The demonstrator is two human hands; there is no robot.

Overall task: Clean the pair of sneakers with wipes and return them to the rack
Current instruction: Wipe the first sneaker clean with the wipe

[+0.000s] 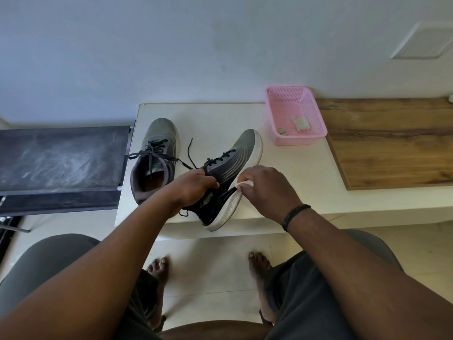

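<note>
**Wiping the sole edge, shoe tilted at the tabletop's lip**

Head view: left hand (193, 186) curled round the grey-and-black laced sneaker (228, 177), tilted, heel past the white tabletop (294, 168) edge. Right hand (263, 190) pinching a small white wipe (245, 184) against the white midsole. Matching second sneaker (157, 155) upright alongside. Risk: slipping grip, shoe dropping floorward; loose laces snagging.

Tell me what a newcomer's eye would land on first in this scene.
First, the two hands at centre: the left hand grips a tilted sneaker at the white bench's front edge while the right hand presses a white wipe to its sole. Next, the pink basket behind, holding crumpled scraps, and the second sneaker standing to the left.
</note>
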